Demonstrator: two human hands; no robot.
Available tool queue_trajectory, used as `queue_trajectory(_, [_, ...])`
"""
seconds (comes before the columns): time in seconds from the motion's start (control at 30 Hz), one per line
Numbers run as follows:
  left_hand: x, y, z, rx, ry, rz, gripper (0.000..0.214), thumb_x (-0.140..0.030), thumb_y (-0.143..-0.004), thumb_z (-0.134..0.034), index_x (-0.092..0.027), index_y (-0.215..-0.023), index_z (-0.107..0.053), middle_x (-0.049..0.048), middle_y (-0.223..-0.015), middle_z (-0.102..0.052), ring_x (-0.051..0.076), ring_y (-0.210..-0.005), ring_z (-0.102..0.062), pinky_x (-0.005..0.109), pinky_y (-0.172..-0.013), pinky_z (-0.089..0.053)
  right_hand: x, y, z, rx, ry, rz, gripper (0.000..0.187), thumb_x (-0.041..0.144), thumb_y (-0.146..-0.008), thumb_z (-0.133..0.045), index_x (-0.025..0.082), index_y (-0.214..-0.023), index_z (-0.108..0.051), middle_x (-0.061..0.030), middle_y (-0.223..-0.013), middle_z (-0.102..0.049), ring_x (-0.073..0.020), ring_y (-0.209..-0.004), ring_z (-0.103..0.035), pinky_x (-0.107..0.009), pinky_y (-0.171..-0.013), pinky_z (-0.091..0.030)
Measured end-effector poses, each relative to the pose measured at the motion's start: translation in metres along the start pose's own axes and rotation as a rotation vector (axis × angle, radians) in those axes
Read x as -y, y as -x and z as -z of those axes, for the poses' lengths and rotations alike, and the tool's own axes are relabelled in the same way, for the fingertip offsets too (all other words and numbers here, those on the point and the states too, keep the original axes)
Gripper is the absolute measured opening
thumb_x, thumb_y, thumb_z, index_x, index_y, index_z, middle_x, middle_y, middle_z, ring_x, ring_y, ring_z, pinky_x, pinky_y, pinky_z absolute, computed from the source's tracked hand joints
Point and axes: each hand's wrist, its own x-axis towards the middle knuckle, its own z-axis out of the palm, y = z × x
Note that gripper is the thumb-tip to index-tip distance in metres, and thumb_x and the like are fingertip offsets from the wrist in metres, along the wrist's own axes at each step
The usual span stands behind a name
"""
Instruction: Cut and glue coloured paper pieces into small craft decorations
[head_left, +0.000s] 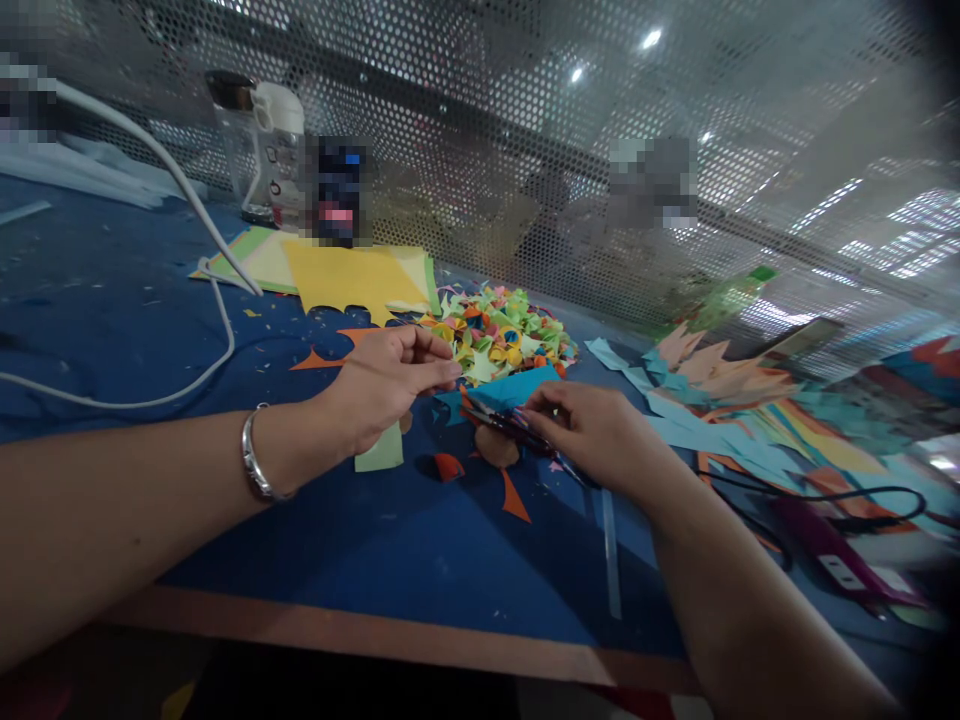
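Observation:
My left hand, with a silver bangle at the wrist, hovers over the table; its thumb and index finger are pinched, and anything between them is too small to make out. My right hand is closed on what look like dark scissors, partly hidden by its fingers. Bright blue paper lies against the tool. Underneath is a brown round piece. Close by are a curled orange paper piece, an orange scrap and a pale green paper. Small folded paper pieces are heaped beyond my hands.
Yellow sheets with scalloped cut edges lie behind my left hand. Bottles stand by the perforated metal panel. A white cable loops at left. Pointed paper shapes, strips and a purple device crowd the right.

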Motion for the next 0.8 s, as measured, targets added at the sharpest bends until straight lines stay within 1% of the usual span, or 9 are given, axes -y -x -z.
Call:
queue_trajectory(0.2, [0.001,0.003,-0.001,0.033,-0.01,-0.014,0.017,-0.014,-0.074,-0.075,-0.013,-0.08,-0.059,-0.0023,-0.07,-0.062,0.009,-0.064,-0.063,0.023,-0.063,-0.049,0.004,0.0,0.002,0.163,0.005,-0.108,0.016,0.029,-0.091,-0.053,0.023,-0.096,-0.067,-0.0021,-0.074,-0.07,-0.0172,-0.066,-0.06,-0.027,-0.057,-0.033])
queue_trajectory(0.3, [0.001,0.005,-0.003,0.047,0.003,-0.013,0.017,-0.012,-0.075,-0.074,-0.014,-0.079,-0.057,-0.0031,-0.069,-0.061,0.008,-0.062,-0.062,0.023,-0.063,-0.05,0.008,0.0,0.003,0.159,0.026,-0.134,0.013,0.031,-0.089,-0.056,0.023,-0.094,-0.066,-0.0012,-0.074,-0.07,-0.0173,-0.067,-0.061,-0.027,-0.058,-0.033])
queue_trajectory(0.43, [-0.002,0.009,-0.006,0.076,-0.007,0.014,0.017,-0.008,-0.076,-0.072,-0.014,-0.077,-0.057,-0.0037,-0.067,-0.061,0.008,-0.061,-0.062,0.022,-0.063,-0.05,0.011,-0.001,0.002,0.155,0.07,-0.15,0.015,0.033,-0.089,-0.056,0.022,-0.083,-0.065,-0.0022,-0.077,-0.071,-0.018,-0.07,-0.061,-0.028,-0.058,-0.033])
queue_trajectory(0.53, [-0.005,0.012,-0.008,0.085,-0.062,0.076,0.016,-0.007,-0.078,-0.07,-0.015,-0.077,-0.057,-0.0035,-0.066,-0.062,0.005,-0.056,-0.057,0.019,-0.058,-0.047,0.011,-0.001,0.001,0.151,0.088,-0.142,0.016,0.03,-0.088,-0.055,0.021,-0.078,-0.063,-0.0029,-0.075,-0.071,-0.0178,-0.069,-0.061,-0.028,-0.058,-0.033])
queue_trajectory(0.6, [-0.006,0.013,-0.008,0.102,-0.089,0.094,0.014,-0.008,-0.08,-0.069,-0.015,-0.079,-0.057,-0.0032,-0.065,-0.063,0.004,-0.053,-0.055,0.017,-0.054,-0.044,0.01,-0.001,0.0,0.152,0.084,-0.134,0.018,0.03,-0.089,-0.053,0.021,-0.076,-0.061,-0.0032,-0.073,-0.069,-0.0172,-0.067,-0.06,-0.028,-0.058,-0.033])
queue_trajectory(0.67, [-0.006,0.013,-0.007,0.125,-0.098,0.091,0.014,-0.009,-0.08,-0.07,-0.015,-0.08,-0.058,-0.0031,-0.064,-0.063,0.004,-0.053,-0.055,0.017,-0.052,-0.042,0.008,0.0,0.0,0.159,0.049,-0.128,0.017,0.029,-0.088,-0.053,0.021,-0.076,-0.061,-0.0028,-0.071,-0.069,-0.0166,-0.065,-0.06,-0.027,-0.057,-0.034])
queue_trajectory(0.7, [-0.005,0.013,-0.006,0.135,-0.099,0.087,0.013,-0.009,-0.08,-0.07,-0.015,-0.08,-0.058,-0.0031,-0.064,-0.063,0.004,-0.053,-0.055,0.017,-0.052,-0.042,0.007,0.0,0.0,0.165,0.021,-0.124,0.013,0.027,-0.087,-0.054,0.021,-0.078,-0.061,-0.0024,-0.071,-0.069,-0.0163,-0.065,-0.06,-0.027,-0.057,-0.034])
queue_trajectory(0.77, [-0.004,0.013,-0.006,0.145,-0.093,0.077,0.013,-0.009,-0.08,-0.069,-0.016,-0.08,-0.057,-0.0032,-0.063,-0.062,0.005,-0.054,-0.056,0.017,-0.053,-0.043,0.006,0.001,0.001,0.182,-0.03,-0.113,0.006,0.02,-0.08,-0.056,0.021,-0.082,-0.062,-0.0014,-0.073,-0.069,-0.0157,-0.064,-0.06,-0.026,-0.056,-0.034])
queue_trajectory(0.8, [-0.004,0.013,-0.006,0.148,-0.087,0.073,0.013,-0.01,-0.08,-0.069,-0.016,-0.08,-0.057,-0.0031,-0.063,-0.062,0.005,-0.055,-0.057,0.018,-0.054,-0.043,0.006,0.002,0.001,0.192,-0.044,-0.109,0.01,0.016,-0.077,-0.057,0.021,-0.084,-0.062,-0.0009,-0.073,-0.07,-0.0154,-0.064,-0.06,-0.026,-0.055,-0.034])
